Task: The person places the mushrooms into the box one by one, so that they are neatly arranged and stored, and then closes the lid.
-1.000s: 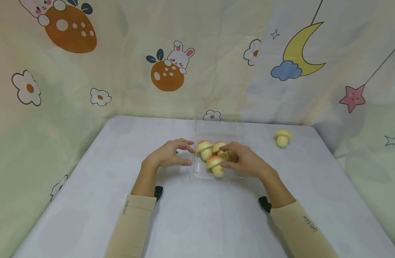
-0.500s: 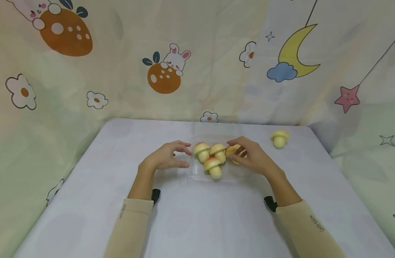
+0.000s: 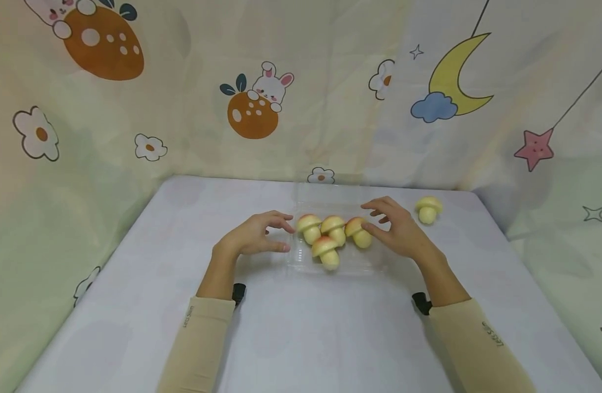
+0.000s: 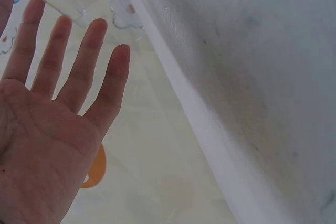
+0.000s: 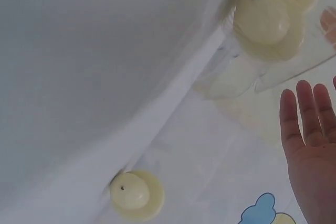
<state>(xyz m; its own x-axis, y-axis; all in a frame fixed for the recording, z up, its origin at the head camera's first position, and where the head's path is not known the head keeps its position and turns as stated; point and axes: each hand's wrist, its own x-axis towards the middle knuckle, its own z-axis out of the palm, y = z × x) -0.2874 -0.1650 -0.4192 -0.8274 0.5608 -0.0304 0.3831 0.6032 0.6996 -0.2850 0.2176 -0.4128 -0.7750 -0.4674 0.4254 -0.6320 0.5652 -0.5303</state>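
A clear plastic box (image 3: 352,266) stands on the table with several toy mushrooms in it, pale yellow with reddish-tinged caps. One toy mushroom (image 3: 325,252) lies in front of a row of three. My left hand (image 3: 252,236) is at the box's left side, fingers extended and thumb apart; whether the fingertips touch the wall I cannot tell. On the other side my right hand (image 3: 398,229) is spread beside the rightmost mushroom (image 3: 358,233), holding nothing, its thumb close to the cap. The left wrist view shows a flat palm (image 4: 47,145).
A single toy mushroom (image 3: 429,210) stands outside the box, near the table's (image 3: 281,338) back right corner. The box's clear lid (image 3: 325,194) is raised or folded back behind it. A patterned curtain (image 3: 193,82) hangs behind the table.
My right hand has let go of the rightmost mushroom inside the box and moved right, away from it. My left hand has stayed at the box's left side.
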